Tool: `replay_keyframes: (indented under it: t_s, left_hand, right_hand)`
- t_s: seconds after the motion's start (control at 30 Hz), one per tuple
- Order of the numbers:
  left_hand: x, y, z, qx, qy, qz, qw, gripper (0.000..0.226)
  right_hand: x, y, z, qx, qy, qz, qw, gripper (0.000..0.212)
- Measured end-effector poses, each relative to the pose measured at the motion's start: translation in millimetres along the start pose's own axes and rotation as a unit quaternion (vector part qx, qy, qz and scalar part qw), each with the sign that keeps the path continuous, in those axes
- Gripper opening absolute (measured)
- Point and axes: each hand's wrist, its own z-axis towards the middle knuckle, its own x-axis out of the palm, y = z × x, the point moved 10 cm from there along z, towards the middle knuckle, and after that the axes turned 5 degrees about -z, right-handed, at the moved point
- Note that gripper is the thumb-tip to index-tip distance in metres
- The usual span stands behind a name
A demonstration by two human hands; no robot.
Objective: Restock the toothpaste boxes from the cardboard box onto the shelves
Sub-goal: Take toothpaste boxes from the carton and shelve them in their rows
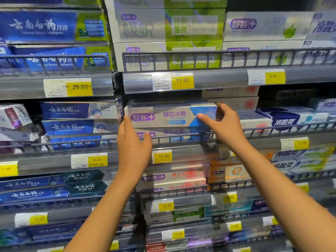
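right now my right hand [224, 124] is curled over the right end of the top whitening toothpaste box [171, 115], thumb across its blue front corner and fingers [219, 106] hooked over the top edge, so it is gripping that box. my left hand [133, 142] sits at about eight o'clock from the box, palm flat against its left end, fingers extended and not wrapped round anything; i read it as open and steadying, not holding.

the box lies lengthwise on the middle shelf, stacked directly on a second whitening box [171, 134] of the same print, both behind the wire shelf fence [181, 138]. at three o'clock, just beside the stack, are pale boxes with a red burst [249, 104]; at nine o'clock, dark blue toothpaste boxes [72, 110] touch the left end. at six o'clock below the fence a yellow 11.90 price tag [163, 156] marks the slot.

i judge this as the placing step: the box is on its stack but looks proud of the row. the next move calls for squaring both ends, pushing it back flush, then letting go. the cardboard box is not in view, so i can't tell how much stock remains.
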Motion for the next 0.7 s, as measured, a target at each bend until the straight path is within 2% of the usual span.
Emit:
replay_keyframes:
  t_s: [0.13,0.33,0.43,0.5,0.6,0.7]
  left_hand:
    - [2,2,2,0.003,0.0,0.003,1.0,0.062]
    - [-3,-11,-27,0.008,-0.045,0.025,0.999,0.058]
    - [-2,-25,-69,0.018,-0.084,0.056,0.995,0.056]
    - [11,-26,-108,0.024,-0.096,0.078,0.992,0.052]
    - [58,1,-178,-0.003,-0.044,0.137,0.99,0.051]
    - [125,55,-259,-0.057,0.086,0.23,0.968,0.064]
  right_hand:
    - [1,-2,0,0.003,0.006,0.002,1.0,0.057]
    - [-14,-6,-15,0.002,0.006,0.008,1.0,0.081]
    - [-41,-7,-54,-0.08,-0.052,0.027,0.995,0.063]
    - [-46,-26,-95,-0.128,-0.051,0.026,0.99,0.051]
    - [-20,-95,-162,-0.121,0.072,-0.014,0.99,0.049]
    - [14,-196,-244,-0.042,0.242,-0.091,0.965,0.059]
